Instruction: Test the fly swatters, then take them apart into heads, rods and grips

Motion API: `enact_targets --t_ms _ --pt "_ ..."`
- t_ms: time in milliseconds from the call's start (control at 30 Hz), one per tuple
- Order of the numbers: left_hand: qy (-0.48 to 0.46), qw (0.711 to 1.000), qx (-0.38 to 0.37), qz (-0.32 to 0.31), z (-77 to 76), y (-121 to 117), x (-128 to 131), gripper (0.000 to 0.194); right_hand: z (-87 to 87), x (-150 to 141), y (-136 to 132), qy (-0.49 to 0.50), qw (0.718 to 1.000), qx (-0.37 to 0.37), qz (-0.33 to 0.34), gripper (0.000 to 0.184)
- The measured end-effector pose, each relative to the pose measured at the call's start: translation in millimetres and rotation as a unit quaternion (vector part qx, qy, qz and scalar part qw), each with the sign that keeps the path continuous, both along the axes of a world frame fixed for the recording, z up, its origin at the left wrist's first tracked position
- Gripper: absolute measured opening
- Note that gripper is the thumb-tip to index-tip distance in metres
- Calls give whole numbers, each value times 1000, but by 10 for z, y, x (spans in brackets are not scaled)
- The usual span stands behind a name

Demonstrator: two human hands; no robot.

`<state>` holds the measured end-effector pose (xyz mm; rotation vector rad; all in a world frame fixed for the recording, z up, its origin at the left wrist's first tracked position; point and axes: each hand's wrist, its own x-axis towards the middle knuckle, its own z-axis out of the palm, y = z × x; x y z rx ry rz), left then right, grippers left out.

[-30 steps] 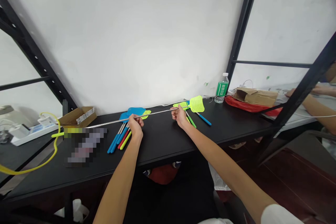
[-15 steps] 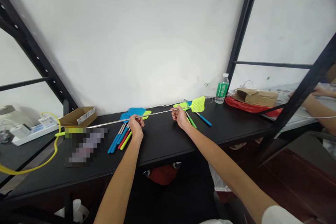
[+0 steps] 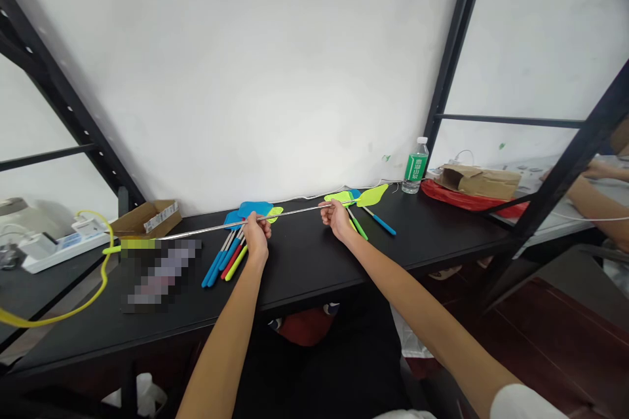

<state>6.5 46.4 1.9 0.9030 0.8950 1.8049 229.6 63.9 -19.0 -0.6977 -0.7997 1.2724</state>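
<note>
Both hands grip one long fly swatter with a thin extended metal rod, a yellow-green head (image 3: 372, 196) at the right end and a yellow-green handle at the left. My left hand (image 3: 256, 234) is closed around the rod near its middle. Closer to the head, my right hand (image 3: 337, 218) pinches the rod. Beneath my left hand lie several fly swatters (image 3: 219, 262) with blue, red and yellow handles and blue heads. Behind my right hand are more swatters, one with a green handle (image 3: 359, 225) and one with a blue handle (image 3: 384, 224).
An open cardboard box (image 3: 147, 217) stands at the black table's left, near a power strip (image 3: 63, 247) and a yellow cable (image 3: 105, 275). A water bottle (image 3: 415, 165) stands by the right post. Beyond are a torn carton (image 3: 484, 182) on red plastic and another person's arm (image 3: 597, 203).
The held swatter's head has turned about the rod and now shows nearly edge-on instead of its broad face. Both hands stay in about the same place.
</note>
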Motion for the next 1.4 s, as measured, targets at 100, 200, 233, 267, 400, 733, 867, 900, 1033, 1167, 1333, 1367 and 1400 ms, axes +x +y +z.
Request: enact_targets --t_ms 100,200,233,267,400,733,867,900,1033,1167,1333,1367,1400 --pt "5 1000 4 -8 -14 9 0 28 1 0 -2 1 1000 -4 2 33" --pt "1 1000 9 -12 -7 -2 -2 32 6 -1 -13 2 1000 -2 5 29" --pt "1 1000 10 -12 0 -11 -1 34 9 -1 -18 2 1000 -1 4 28" --pt "1 1000 9 -12 8 -20 1 36 11 -1 -23 2 1000 -1 3 28" --pt "1 1000 7 -17 33 -51 9 43 23 4 -41 3 1000 3 6 28" --pt "-14 999 14 -33 -12 10 -7 46 62 15 -77 14 1000 -12 6 30" --pt "3 999 21 -30 -29 20 1 45 82 11 -90 19 1000 -23 1 30" --pt "9 999 27 -29 -35 22 4 45 86 11 -91 22 999 -26 -1 29" --pt "14 999 32 -21 -60 38 7 44 85 9 -80 25 999 -31 -8 28" --pt "16 1000 21 -16 -77 58 2 44 74 8 -65 20 999 -30 -7 28" --pt "0 999 20 -32 -60 50 -2 48 79 4 -72 19 1000 -22 -4 29" --pt "-13 999 17 -32 -51 46 -7 49 82 4 -77 18 1000 -20 -3 29" --pt "-28 999 14 -27 -42 43 -14 50 85 4 -82 20 1000 -17 -3 31"
